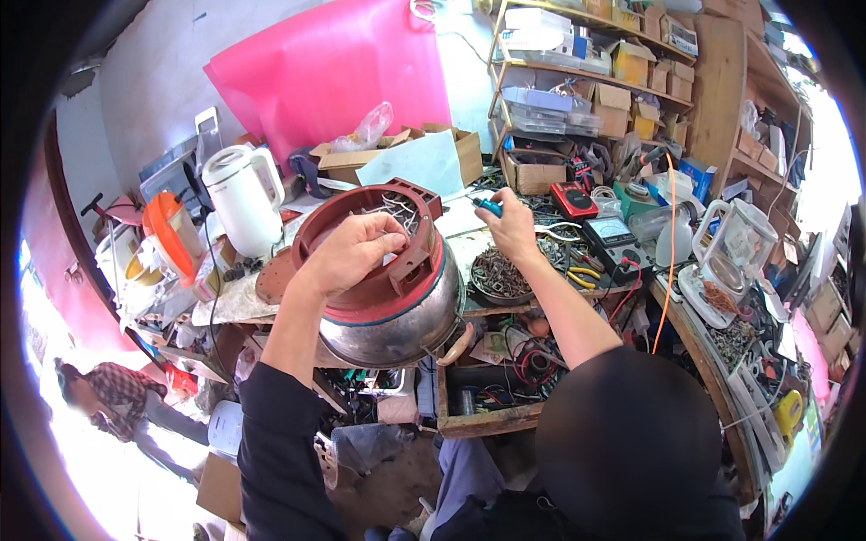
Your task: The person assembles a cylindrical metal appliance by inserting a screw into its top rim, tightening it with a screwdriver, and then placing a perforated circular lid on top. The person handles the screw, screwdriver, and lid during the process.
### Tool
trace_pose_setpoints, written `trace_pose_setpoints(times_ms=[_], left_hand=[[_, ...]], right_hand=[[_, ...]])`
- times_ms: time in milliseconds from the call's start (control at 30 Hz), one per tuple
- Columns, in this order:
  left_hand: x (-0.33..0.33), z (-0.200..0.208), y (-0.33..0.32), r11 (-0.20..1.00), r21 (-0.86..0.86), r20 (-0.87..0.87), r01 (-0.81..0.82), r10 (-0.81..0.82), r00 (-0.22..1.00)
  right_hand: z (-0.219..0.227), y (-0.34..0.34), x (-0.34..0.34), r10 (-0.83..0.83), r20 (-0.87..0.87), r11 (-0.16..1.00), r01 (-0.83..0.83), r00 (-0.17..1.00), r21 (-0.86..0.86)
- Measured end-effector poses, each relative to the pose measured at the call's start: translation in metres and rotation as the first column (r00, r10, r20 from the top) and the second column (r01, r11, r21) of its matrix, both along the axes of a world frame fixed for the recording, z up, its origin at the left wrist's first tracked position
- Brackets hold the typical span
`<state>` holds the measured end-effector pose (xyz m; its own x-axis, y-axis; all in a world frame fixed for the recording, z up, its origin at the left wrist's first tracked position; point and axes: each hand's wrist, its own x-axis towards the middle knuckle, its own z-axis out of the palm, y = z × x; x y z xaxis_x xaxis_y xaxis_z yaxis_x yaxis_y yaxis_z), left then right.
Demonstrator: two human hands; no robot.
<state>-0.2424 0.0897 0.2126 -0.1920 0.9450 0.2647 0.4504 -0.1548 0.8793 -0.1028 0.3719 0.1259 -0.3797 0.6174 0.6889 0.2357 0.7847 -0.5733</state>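
Pot [388, 335] fronted a worktop [236, 309] holding meters [613, 233], shelves [586, 76] beyond. Left hand [354, 255] pinched its fingertips; right hand [512, 225] gripped a teal tool [488, 207].

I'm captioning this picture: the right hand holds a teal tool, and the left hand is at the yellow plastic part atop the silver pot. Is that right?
Not quite: the plastic part atop the silver pot is reddish brown, not yellow, as the head view shows. The rest is right.
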Motion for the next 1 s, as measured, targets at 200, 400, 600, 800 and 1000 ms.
trace_pose_setpoints(times_ms=[200, 400, 600, 800, 1000], left_hand=[[0.002, -0.002, -0.009, 1.0, 0.018, 0.028, 0.015, -0.015, 0.999], [0.002, 0.001, -0.001, 1.0, -0.001, -0.013, -0.007, 0.007, 1.0], [0.002, 0.003, -0.006, 1.0, -0.013, -0.019, -0.009, 0.009, 1.0], [0.0, -0.002, 0.0, 1.0, 0.027, -0.016, -0.001, 0.001, 1.0], [0.002, 0.001, -0.004, 1.0, -0.007, 0.002, -0.022, 0.022, 1.0]], right_hand=[[-0.009, -0.124, 0.083, 0.293, -0.363, 0.938, -0.339, 0.885, -0.068], [-0.016, -0.162, 0.084, 0.422, -0.384, 0.905, -0.409, 0.821, 0.121], [-0.007, -0.171, 0.07, 0.42, -0.37, 0.904, -0.418, 0.829, 0.091], [-0.016, -0.167, 0.063, 0.401, -0.407, 0.908, -0.414, 0.82, 0.061], [-0.01, -0.172, 0.065, 0.381, -0.38, 0.923, -0.367, 0.843, 0.111]])
